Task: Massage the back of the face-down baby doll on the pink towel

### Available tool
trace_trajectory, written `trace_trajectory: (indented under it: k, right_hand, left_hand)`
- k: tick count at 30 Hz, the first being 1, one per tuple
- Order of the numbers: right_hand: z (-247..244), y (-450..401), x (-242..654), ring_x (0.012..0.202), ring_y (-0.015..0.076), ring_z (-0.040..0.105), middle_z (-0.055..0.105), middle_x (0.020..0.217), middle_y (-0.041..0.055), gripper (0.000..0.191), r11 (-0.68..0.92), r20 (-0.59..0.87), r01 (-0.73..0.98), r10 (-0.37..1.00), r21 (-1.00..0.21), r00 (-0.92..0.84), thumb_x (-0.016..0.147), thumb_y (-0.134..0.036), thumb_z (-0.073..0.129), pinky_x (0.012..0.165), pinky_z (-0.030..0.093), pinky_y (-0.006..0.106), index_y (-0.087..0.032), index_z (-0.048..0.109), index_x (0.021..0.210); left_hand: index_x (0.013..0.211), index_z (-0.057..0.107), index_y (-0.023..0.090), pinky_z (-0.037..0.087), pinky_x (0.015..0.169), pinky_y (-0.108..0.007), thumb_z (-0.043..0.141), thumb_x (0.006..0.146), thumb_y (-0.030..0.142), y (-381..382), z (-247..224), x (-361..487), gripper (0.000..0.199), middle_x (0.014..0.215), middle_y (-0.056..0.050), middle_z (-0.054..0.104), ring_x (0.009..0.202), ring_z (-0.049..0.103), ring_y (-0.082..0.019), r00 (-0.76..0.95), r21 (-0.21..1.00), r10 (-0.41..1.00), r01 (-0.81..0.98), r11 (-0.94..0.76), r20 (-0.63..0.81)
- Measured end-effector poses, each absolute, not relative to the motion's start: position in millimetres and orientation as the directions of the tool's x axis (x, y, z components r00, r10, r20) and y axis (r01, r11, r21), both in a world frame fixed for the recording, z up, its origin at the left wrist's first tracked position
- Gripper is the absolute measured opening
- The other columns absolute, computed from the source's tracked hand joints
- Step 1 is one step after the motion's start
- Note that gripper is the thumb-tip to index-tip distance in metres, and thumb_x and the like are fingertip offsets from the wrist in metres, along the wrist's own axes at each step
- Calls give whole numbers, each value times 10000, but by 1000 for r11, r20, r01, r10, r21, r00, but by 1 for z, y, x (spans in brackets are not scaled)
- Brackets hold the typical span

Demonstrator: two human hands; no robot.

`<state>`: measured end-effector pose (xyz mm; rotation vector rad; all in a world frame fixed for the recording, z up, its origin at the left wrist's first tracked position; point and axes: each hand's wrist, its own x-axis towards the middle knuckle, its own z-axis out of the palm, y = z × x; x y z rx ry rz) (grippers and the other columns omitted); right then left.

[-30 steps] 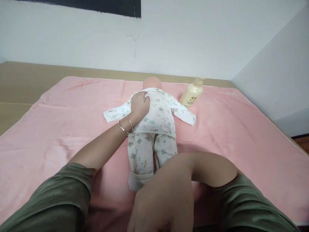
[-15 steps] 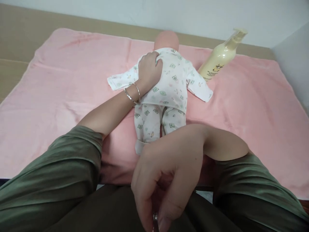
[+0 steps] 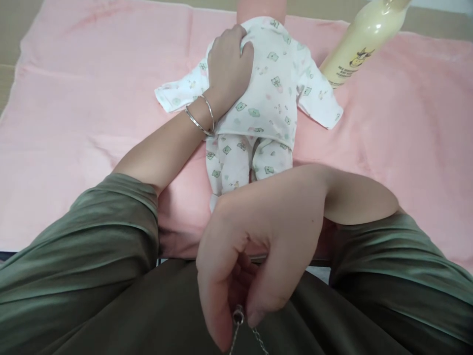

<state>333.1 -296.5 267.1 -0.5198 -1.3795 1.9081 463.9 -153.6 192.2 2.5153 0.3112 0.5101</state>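
A baby doll (image 3: 264,93) in a white printed top and trousers lies on a pink blanket (image 3: 121,64), its sleeves spread out. My left hand (image 3: 229,66) lies on the upper torso at the doll's left-hand side in view, thumb apart from the fingers. Two thin silver bangles (image 3: 201,116) circle that wrist. Close to the camera, my right hand (image 3: 262,246) is bent downward, thumb and fingers curled around a silver chain necklace (image 3: 238,315) with a small ring-like piece. The doll's feet are partly hidden behind this hand, and its head is cut off at the top.
A pale yellow bottle (image 3: 364,42) with a cow picture lies slanted beside the doll's right-hand sleeve. Beige surface (image 3: 328,9) shows beyond the blanket's far edge. Dark green sleeves (image 3: 107,217) and dark clothing fill the near side.
The view has tilted down, so doll and bottle appear higher and larger. My right hand has shifted slightly up in view, showing more of the chain. My left hand stays on the doll.
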Motion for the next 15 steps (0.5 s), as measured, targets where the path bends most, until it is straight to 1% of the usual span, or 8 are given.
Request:
trace_trajectory:
  k: [2,4,7,10,12,13,14,15]
  right_hand:
    - [266,-297,334,751,38,677,726,858,-44,100,-157,112,-333,742,-930,-662,873,-51,715,745,525,88,-116,706,948]
    - [265,-297,335,801,56,700,736,900,-32,104,-154,126,-349,740,-924,-661,876,-62,722,740,532,100,-122,703,958]
    - [262,-295,336,877,69,719,744,961,-28,93,-180,109,-349,737,-920,-667,895,-70,700,733,528,101,-134,698,962]
    - [260,-293,338,897,71,717,752,993,-17,81,-175,108,-327,716,-929,-689,904,-80,691,761,532,100,-129,711,966]
    - [261,-292,340,922,78,717,759,1011,-10,130,-142,125,-311,705,-940,-698,877,-53,699,791,536,100,-127,732,979]
    - [262,-292,340,938,81,717,761,1022,-9,172,-124,129,-301,706,-945,-696,857,-26,697,805,536,99,-128,742,989]
    - [264,-292,341,949,83,717,762,1032,-10,219,-107,130,-290,712,-951,-690,834,3,689,813,535,98,-127,751,998]
    - [265,-293,341,951,83,719,762,1037,-10,257,-93,125,-277,725,-956,-677,814,27,676,814,535,99,-125,756,1006]
  left_hand:
    - [1024,571,264,484,1098,-357,330,993,194,-153,192,464,252,1213,-23,689,1234,615,-198,899,562,324,111,-820,295]
    - [1014,564,271,487,1097,-363,332,990,193,-153,192,464,246,1212,-15,692,1231,615,-198,899,561,329,120,-819,288]
    - [1033,569,268,481,1097,-353,334,995,194,-153,192,464,249,1227,-11,694,1232,611,-192,899,554,334,131,-822,284]
    - [1092,582,237,463,1087,-342,308,987,200,-154,192,463,295,1238,-18,684,1238,600,-191,905,537,323,132,-833,278]
    - [1149,584,186,444,1079,-350,245,970,202,-155,193,464,384,1215,-22,663,1245,586,-191,912,531,302,115,-839,279]
    - [1153,579,174,435,1081,-355,233,966,197,-155,193,466,394,1203,-16,652,1236,579,-183,912,539,303,115,-834,275]
    - [1118,574,188,428,1087,-358,255,970,189,-155,193,469,352,1194,-6,647,1207,571,-170,911,555,316,124,-822,264]
    - [1047,560,228,424,1090,-364,309,979,179,-154,192,473,265,1186,6,646,1154,559,-157,908,578,338,141,-804,249]
